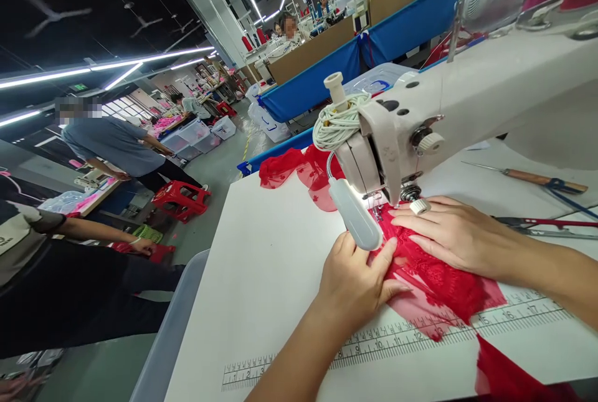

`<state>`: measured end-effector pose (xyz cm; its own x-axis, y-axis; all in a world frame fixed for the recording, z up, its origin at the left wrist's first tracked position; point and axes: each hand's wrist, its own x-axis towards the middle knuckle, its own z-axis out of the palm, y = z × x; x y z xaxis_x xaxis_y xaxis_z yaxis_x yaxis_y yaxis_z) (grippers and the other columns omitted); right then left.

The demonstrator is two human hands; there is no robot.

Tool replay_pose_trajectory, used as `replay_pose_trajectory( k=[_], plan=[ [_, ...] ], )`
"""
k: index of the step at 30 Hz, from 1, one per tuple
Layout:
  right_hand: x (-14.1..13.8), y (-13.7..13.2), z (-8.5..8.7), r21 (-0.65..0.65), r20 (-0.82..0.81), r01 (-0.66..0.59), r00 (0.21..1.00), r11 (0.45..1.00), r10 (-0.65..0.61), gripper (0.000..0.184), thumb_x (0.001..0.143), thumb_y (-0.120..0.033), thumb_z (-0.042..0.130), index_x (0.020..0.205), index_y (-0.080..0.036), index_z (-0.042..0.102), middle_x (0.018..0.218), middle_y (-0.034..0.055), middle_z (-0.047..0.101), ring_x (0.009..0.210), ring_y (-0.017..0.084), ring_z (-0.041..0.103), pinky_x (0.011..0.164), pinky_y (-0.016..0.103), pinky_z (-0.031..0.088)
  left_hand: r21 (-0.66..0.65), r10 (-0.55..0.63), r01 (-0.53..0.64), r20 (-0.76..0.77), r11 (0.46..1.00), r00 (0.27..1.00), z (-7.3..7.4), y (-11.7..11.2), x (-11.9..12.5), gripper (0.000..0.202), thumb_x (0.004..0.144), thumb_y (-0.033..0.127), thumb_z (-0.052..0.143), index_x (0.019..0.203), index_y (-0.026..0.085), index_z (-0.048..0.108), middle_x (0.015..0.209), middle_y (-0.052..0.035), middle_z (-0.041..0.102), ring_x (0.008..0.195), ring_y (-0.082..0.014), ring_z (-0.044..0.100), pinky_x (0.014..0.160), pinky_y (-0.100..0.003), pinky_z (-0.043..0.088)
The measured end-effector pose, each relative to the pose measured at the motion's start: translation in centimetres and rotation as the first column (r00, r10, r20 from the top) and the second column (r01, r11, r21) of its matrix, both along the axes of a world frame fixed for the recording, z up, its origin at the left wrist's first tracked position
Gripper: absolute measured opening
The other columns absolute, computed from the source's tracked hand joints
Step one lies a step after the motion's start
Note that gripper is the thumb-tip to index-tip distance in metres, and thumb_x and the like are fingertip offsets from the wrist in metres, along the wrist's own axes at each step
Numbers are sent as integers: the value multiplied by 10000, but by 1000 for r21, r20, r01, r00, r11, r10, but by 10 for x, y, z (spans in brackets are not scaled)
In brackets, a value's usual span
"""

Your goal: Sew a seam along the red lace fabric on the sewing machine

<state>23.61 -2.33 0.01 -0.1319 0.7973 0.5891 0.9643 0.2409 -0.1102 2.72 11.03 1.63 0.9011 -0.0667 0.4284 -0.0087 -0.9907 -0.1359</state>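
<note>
Red lace fabric (434,268) with a sheer border lies under the needle area of a white sewing machine (374,146). My right hand (460,234) rests flat on the lace, fingers stretched toward the presser foot (376,212). On the near left side of the fabric is my left hand (352,274), its thumb and forefinger spread apart on the cloth. A small grey lamp (355,215) hides part of its other fingers. More sheer red fabric (322,181) trails behind the machine head.
A printed ruler (374,346) runs along the white table's (252,277) near edge. Right of my hand lie scissors (551,225) and a wooden-handled awl (544,181). Another red piece (509,374) hangs at the front edge. Two people stand left, near red stools (182,199).
</note>
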Motion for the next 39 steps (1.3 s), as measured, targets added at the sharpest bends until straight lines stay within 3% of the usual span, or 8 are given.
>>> replay_pose_trajectory(
  k=[4, 6, 9, 15, 21, 23, 32, 39],
  plan=[
    [-4, -4, -5, 37, 39, -37, 999, 999, 35, 378, 1000, -89, 370, 1223, -172, 664, 1283, 104, 713, 1099, 240, 662, 956, 416, 496, -80, -110, 113, 34, 990, 993, 4, -1, 4, 688, 1069, 611, 276, 1124, 84, 715, 1026, -164, 689, 969, -269, 633, 899, -441, 556],
    [-5, -5, -8, 58, 50, -72, 996, 996, 69, 381, 984, -53, 366, 1175, -182, 669, 1300, 78, 707, 1146, 250, 631, 996, 435, 446, -115, -141, 142, 21, 983, 990, 5, -2, 6, 695, 1085, 575, 224, 1067, 76, 708, 914, -134, 670, 852, -242, 625, 818, -420, 568],
    [-7, -5, -10, 74, 34, -114, 993, 991, 112, 395, 981, -4, 330, 1112, -180, 658, 1144, 43, 755, 1096, 217, 632, 991, 415, 397, -165, -90, 87, -15, 983, 996, 5, -3, 8, 618, 1101, 503, 238, 1065, 77, 684, 855, -112, 644, 749, -223, 586, 639, -361, 538],
    [-7, -5, -8, 71, 16, -52, 999, 996, 51, 403, 1003, -18, 307, 972, -188, 671, 963, 30, 762, 914, 191, 634, 921, 391, 393, -140, -21, 11, -65, 990, 998, 5, -4, 4, 575, 1097, 485, 307, 1254, 43, 639, 954, -144, 665, 778, -225, 613, 649, -349, 560],
    [-7, -6, -8, 84, 28, -54, 998, 995, 52, 402, 1002, -23, 303, 984, -188, 669, 970, 37, 766, 969, 203, 641, 906, 386, 400, -43, -28, 27, -35, 999, 999, -3, -2, 0, 662, 1064, 590, 335, 1306, 54, 640, 1196, -220, 675, 930, -263, 637, 746, -372, 571],
    [-7, -7, -8, 89, 27, -55, 998, 995, 53, 388, 993, -20, 320, 1011, -192, 667, 980, 36, 769, 985, 207, 646, 895, 384, 407, -27, -20, 20, -26, 999, 999, -4, -3, 0, 676, 1057, 609, 343, 1311, 59, 644, 1195, -212, 682, 946, -265, 633, 798, -384, 569],
    [-5, -8, -10, 105, 30, -31, 999, 994, 28, 393, 953, 11, 353, 1023, -199, 679, 990, 31, 782, 981, 210, 671, 874, 389, 433, -24, 7, -6, 27, 1000, 1000, -3, -7, 2, 657, 1050, 638, 337, 1275, 136, 697, 1129, -179, 694, 886, -238, 620, 712, -330, 529],
    [-3, -6, -16, 95, 29, -4, 1000, 996, 1, 445, 937, 17, 344, 1062, -225, 697, 987, 30, 780, 989, 203, 681, 883, 389, 465, 25, 19, -19, -2, 1000, 1000, -1, -5, -1, 623, 1047, 634, 375, 1311, 165, 689, 1212, -169, 688, 900, -235, 616, 708, -331, 496]
  ],
)
